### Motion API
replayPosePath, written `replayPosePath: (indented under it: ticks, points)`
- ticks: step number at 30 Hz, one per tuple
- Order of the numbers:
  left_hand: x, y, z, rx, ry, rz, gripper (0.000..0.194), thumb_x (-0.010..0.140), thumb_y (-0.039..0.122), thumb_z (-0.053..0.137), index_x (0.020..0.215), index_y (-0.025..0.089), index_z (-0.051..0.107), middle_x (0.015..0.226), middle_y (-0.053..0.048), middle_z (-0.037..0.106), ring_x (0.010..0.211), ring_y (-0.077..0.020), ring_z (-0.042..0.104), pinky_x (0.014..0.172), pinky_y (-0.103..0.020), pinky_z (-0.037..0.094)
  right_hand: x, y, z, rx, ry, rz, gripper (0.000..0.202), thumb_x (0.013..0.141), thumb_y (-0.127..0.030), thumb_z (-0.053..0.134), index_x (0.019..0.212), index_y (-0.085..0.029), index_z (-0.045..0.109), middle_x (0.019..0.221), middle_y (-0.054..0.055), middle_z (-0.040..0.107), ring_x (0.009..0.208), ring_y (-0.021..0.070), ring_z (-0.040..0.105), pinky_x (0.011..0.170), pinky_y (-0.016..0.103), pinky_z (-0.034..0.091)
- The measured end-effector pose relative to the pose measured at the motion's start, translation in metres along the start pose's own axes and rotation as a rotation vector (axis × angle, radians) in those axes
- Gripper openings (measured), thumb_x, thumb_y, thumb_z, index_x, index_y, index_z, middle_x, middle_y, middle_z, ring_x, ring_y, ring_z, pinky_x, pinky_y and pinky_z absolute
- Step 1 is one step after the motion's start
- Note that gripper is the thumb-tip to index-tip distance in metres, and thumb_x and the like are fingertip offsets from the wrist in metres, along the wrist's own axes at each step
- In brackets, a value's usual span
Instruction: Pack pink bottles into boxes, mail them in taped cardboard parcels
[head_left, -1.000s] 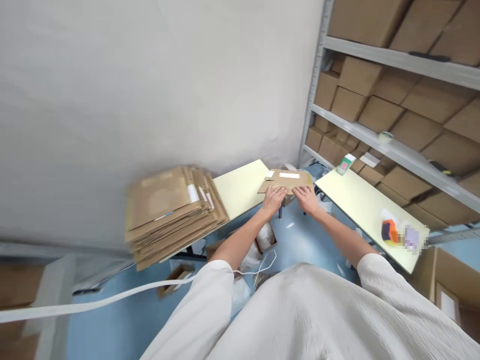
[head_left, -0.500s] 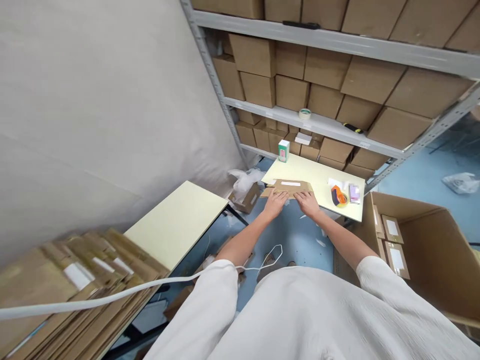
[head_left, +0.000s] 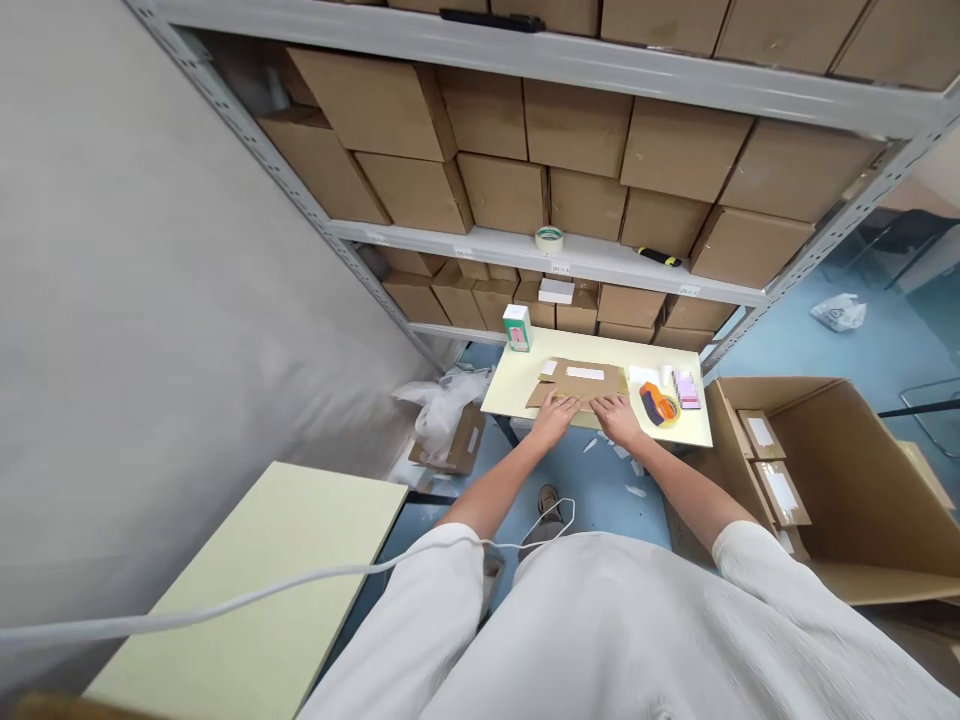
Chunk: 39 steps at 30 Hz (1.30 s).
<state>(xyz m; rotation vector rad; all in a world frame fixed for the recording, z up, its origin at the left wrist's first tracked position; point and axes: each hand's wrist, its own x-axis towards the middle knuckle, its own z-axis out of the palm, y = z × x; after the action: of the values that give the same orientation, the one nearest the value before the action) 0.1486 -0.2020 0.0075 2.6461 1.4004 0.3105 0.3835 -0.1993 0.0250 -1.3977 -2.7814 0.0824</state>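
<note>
A flattened brown cardboard piece (head_left: 562,374) with white labels lies on the small cream table (head_left: 504,393). Both hands are at its near edge. My left hand (head_left: 553,418) has its fingertips on the left part of that edge, the fingers bent over it. My right hand (head_left: 616,418) rests on the right part in the same way, a short gap from the left. To the right on the table are an orange tape dispenser (head_left: 657,402) and a purple-and-white packet (head_left: 685,389). A green-and-white box (head_left: 517,329) stands at the back left corner.
Shelves (head_left: 480,243) of brown boxes rise behind the table. A large open carton (head_left: 862,480) stands right, a second cream table (head_left: 300,540) left. A white plastic bag (head_left: 442,410) lies on the floor between. A white cable (head_left: 300,582) crosses in front of my left arm.
The view has shifted toward the shelves. The cardboard and both hands are now over the small table, and the cardboard lies flatter on it. The stack of flat cartons at left has mostly left view.
</note>
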Motion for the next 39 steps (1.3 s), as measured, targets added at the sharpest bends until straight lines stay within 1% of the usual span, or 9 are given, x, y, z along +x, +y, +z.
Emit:
replayPosePath:
  ticks: [4, 7, 11, 15, 20, 25, 30, 33, 39]
  points:
    - [0.018, -0.041, 0.006, -0.063, -0.103, 0.037, 0.058, 0.098, 0.007, 0.048, 0.151, 0.026, 0.066, 0.154, -0.012, 0.068, 0.147, -0.0253, 0.059, 0.134, -0.051, 0.028, 0.035, 0.0, 0.02, 0.066, -0.059, 0.058, 0.044, 0.111, -0.025, 0.043, 0.149, -0.018, 0.065, 0.148, 0.018, 0.068, 0.131, 0.0316, 0.058, 0.11, 0.046, 0.04]
    - [0.024, -0.066, 0.012, -0.106, -0.169, 0.034, 0.062, 0.097, 0.008, 0.049, 0.155, 0.027, 0.061, 0.154, -0.012, 0.067, 0.148, -0.0262, 0.056, 0.134, -0.05, 0.027, 0.057, -0.005, 0.035, 0.108, -0.118, 0.1, 0.043, 0.109, -0.029, 0.05, 0.147, -0.017, 0.065, 0.15, 0.019, 0.066, 0.134, 0.0331, 0.057, 0.113, 0.047, 0.04]
    - [0.027, -0.09, 0.026, -0.132, -0.214, 0.004, 0.07, 0.094, 0.009, 0.053, 0.162, 0.024, 0.052, 0.156, -0.014, 0.064, 0.149, -0.0287, 0.054, 0.134, -0.05, 0.027, 0.078, -0.01, 0.053, 0.169, -0.182, 0.125, 0.047, 0.108, -0.034, 0.057, 0.151, -0.017, 0.062, 0.155, 0.02, 0.061, 0.139, 0.034, 0.054, 0.116, 0.047, 0.04]
    - [0.029, -0.107, 0.045, -0.149, -0.222, -0.07, 0.068, 0.095, 0.013, 0.054, 0.163, 0.021, 0.049, 0.16, -0.016, 0.059, 0.15, -0.0308, 0.053, 0.132, -0.052, 0.029, 0.094, -0.001, 0.066, 0.23, -0.226, 0.18, 0.05, 0.111, -0.033, 0.049, 0.157, -0.017, 0.057, 0.163, 0.019, 0.055, 0.145, 0.032, 0.051, 0.12, 0.046, 0.038]
    - [0.037, -0.117, 0.068, -0.186, -0.276, -0.142, 0.065, 0.097, 0.014, 0.051, 0.162, 0.019, 0.05, 0.167, -0.017, 0.053, 0.152, -0.0307, 0.051, 0.127, -0.05, 0.037, 0.118, 0.028, 0.079, 0.222, -0.33, 0.314, 0.054, 0.108, -0.03, 0.049, 0.16, -0.016, 0.054, 0.172, 0.019, 0.045, 0.151, 0.0338, 0.047, 0.122, 0.049, 0.039]
    - [0.049, -0.115, 0.089, -0.244, -0.375, -0.175, 0.069, 0.099, 0.015, 0.049, 0.168, 0.019, 0.043, 0.172, -0.018, 0.048, 0.155, -0.0325, 0.049, 0.125, -0.051, 0.041, 0.139, 0.048, 0.093, 0.242, -0.427, 0.334, 0.054, 0.105, -0.027, 0.05, 0.158, -0.017, 0.054, 0.173, 0.02, 0.042, 0.152, 0.036, 0.046, 0.12, 0.051, 0.043]
    - [0.051, -0.114, 0.103, -0.273, -0.506, -0.225, 0.077, 0.1, 0.013, 0.05, 0.174, 0.021, 0.032, 0.173, -0.019, 0.045, 0.159, -0.0318, 0.045, 0.129, -0.054, 0.034, 0.142, 0.042, 0.106, 0.244, -0.495, 0.323, 0.056, 0.101, -0.021, 0.049, 0.156, -0.017, 0.056, 0.174, 0.02, 0.041, 0.156, 0.0364, 0.04, 0.118, 0.053, 0.045]
    - [0.049, -0.116, 0.105, -0.273, -0.529, -0.249, 0.08, 0.098, 0.013, 0.051, 0.175, 0.021, 0.029, 0.174, -0.019, 0.044, 0.16, -0.0331, 0.044, 0.131, -0.058, 0.03, 0.142, 0.036, 0.109, 0.237, -0.504, 0.317, 0.056, 0.097, -0.024, 0.055, 0.153, -0.017, 0.059, 0.172, 0.02, 0.043, 0.151, 0.0379, 0.044, 0.117, 0.052, 0.045]
    - [0.039, -0.125, 0.1, -0.235, -0.522, -0.286, 0.076, 0.098, 0.013, 0.049, 0.172, 0.012, 0.032, 0.169, -0.025, 0.049, 0.159, -0.0358, 0.045, 0.131, -0.062, 0.024, 0.144, 0.025, 0.102, 0.227, -0.489, 0.268, 0.054, 0.096, -0.03, 0.058, 0.148, -0.018, 0.065, 0.164, 0.02, 0.053, 0.139, 0.0385, 0.056, 0.112, 0.05, 0.047]
